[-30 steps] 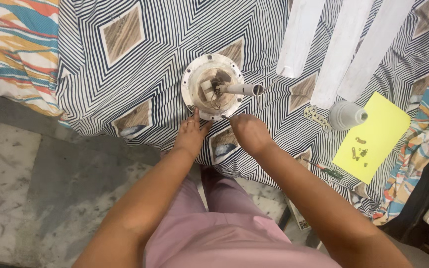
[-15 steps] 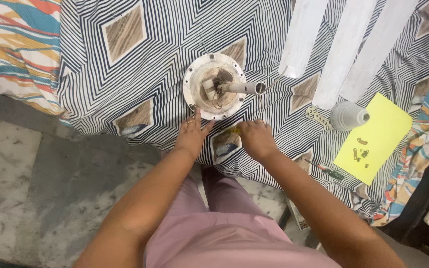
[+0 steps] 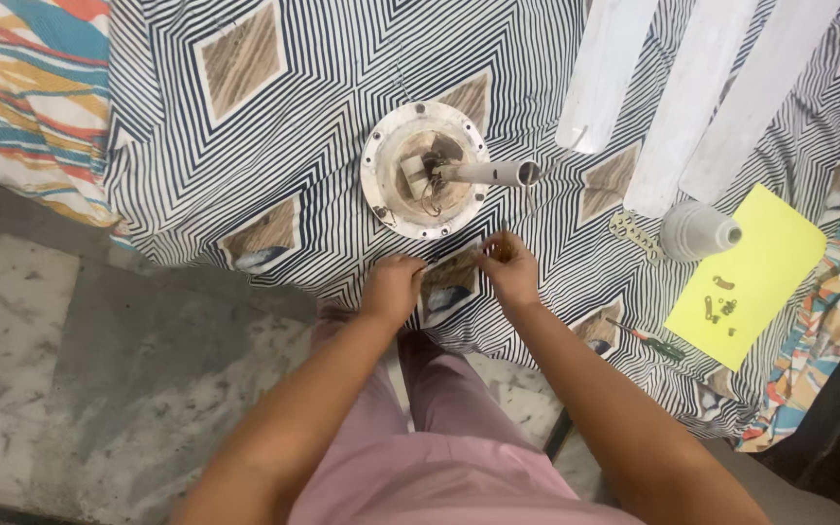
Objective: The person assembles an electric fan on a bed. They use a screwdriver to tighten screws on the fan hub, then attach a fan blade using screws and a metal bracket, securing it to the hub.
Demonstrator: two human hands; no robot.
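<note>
Both hands rest on the striped bedsheet (image 3: 274, 117), just below the round white fan motor housing (image 3: 426, 182). The left hand (image 3: 393, 288) is curled shut, holding nothing visible. The right hand (image 3: 510, 272) pinches a small yellowish tool (image 3: 500, 249), its kind unclear. Well right of it lies a yellow paper sheet (image 3: 760, 262) bearing small screws (image 3: 719, 303).

Left hand (image 3: 393, 288) curled; right hand (image 3: 510, 268) pinching, both forearms extended.
</note>
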